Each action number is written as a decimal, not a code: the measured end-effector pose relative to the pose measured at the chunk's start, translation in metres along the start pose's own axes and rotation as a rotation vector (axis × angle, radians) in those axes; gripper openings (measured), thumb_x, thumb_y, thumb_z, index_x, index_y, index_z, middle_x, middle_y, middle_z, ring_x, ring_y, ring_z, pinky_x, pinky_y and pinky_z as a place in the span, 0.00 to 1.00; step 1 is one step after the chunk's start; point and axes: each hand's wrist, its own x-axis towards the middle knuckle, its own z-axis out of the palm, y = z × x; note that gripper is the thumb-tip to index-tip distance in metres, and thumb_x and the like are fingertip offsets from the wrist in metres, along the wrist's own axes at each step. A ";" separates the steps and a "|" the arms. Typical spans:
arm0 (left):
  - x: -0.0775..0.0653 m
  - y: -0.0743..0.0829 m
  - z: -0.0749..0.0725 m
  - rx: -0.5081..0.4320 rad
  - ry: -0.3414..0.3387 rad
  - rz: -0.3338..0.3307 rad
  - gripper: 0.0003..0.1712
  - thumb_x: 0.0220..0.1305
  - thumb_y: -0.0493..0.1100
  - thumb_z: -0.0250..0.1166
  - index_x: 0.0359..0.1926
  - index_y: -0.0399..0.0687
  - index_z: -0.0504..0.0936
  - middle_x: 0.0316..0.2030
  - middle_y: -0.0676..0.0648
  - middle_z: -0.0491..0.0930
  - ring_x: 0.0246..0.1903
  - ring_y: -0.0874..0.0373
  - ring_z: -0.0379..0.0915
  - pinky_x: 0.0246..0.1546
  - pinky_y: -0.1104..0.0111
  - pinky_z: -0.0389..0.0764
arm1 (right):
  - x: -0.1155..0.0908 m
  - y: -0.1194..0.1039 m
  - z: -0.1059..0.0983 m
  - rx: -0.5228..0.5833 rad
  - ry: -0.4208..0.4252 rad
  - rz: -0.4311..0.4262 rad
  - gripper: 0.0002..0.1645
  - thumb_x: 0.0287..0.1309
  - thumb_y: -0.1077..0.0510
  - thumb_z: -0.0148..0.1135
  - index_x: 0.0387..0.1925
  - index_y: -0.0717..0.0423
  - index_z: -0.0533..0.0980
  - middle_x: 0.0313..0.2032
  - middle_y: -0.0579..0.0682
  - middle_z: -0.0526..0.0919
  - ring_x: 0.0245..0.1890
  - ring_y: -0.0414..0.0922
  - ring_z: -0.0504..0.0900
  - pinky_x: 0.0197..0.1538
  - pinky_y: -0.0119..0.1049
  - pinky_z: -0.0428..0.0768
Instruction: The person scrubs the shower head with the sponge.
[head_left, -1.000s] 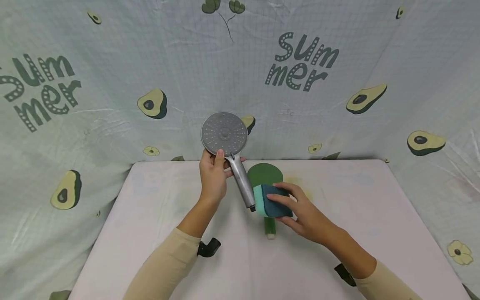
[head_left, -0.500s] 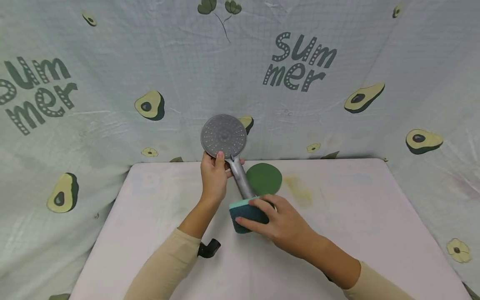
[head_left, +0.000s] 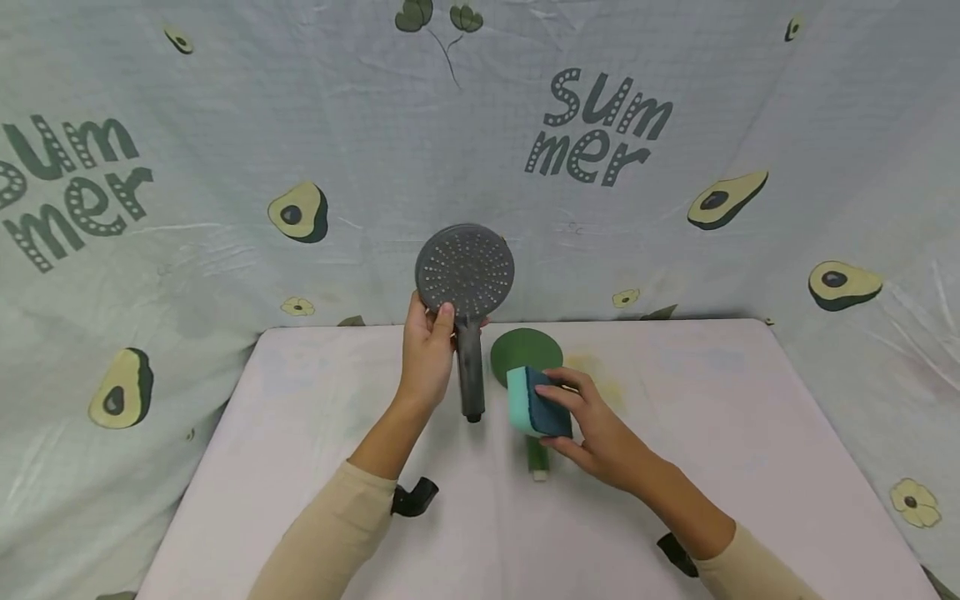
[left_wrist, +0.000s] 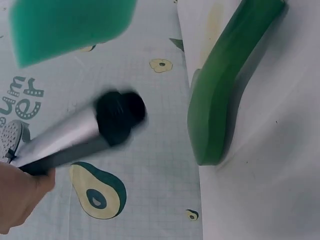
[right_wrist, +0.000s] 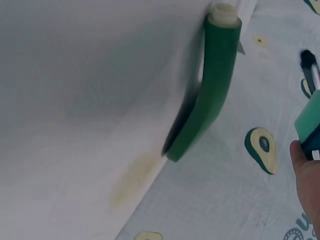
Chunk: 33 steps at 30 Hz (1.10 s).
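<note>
My left hand (head_left: 427, 354) grips a grey round-faced shower head (head_left: 465, 271) by its neck, thumb at the lower edge of the spray face. Its handle points down, and the left wrist view shows the blurred handle (left_wrist: 70, 132) with a black end. Between right-hand fingers and thumb, a sponge (head_left: 536, 404) is pinched, light turquoise on one side and dark teal on the other. That right hand (head_left: 600, 433) is to the right of the handle, with a gap between sponge and handle. Under the sponge lies a green shower-head-shaped item (head_left: 527, 350), partly hidden, its pale end (right_wrist: 223, 15) bare.
A pale table (head_left: 322, 400) spreads beneath both hands. Behind it hangs a cloth (head_left: 390, 150) printed with avocados and lettering. Black curved pieces (head_left: 415, 497) show beside both forearms. A yellowish stain (head_left: 596, 379) marks the tabletop right of the green item.
The sponge went left over the lower end of the handle, then came back right, off it. The shower head has turned from slanting to nearly upright. The left hand keeps its grip.
</note>
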 end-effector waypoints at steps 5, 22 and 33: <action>-0.001 0.002 0.001 0.056 0.044 0.002 0.22 0.84 0.41 0.43 0.74 0.51 0.59 0.56 0.38 0.79 0.38 0.56 0.85 0.45 0.69 0.86 | 0.004 -0.002 -0.015 -0.034 0.046 -0.002 0.41 0.66 0.55 0.71 0.74 0.53 0.62 0.73 0.60 0.59 0.70 0.58 0.66 0.56 0.50 0.86; -0.001 -0.001 0.008 0.059 -0.003 -0.155 0.59 0.69 0.43 0.69 0.83 0.55 0.33 0.54 0.43 0.69 0.20 0.65 0.72 0.24 0.75 0.78 | 0.005 -0.010 -0.020 0.023 0.045 0.045 0.38 0.70 0.51 0.67 0.76 0.48 0.62 0.74 0.57 0.58 0.73 0.54 0.62 0.67 0.39 0.78; -0.007 -0.008 0.009 0.052 -0.147 -0.146 0.34 0.84 0.56 0.44 0.78 0.41 0.55 0.65 0.34 0.72 0.58 0.43 0.81 0.59 0.56 0.84 | 0.005 -0.016 -0.023 0.034 0.022 0.076 0.46 0.62 0.60 0.74 0.76 0.47 0.62 0.75 0.56 0.57 0.74 0.54 0.62 0.66 0.42 0.79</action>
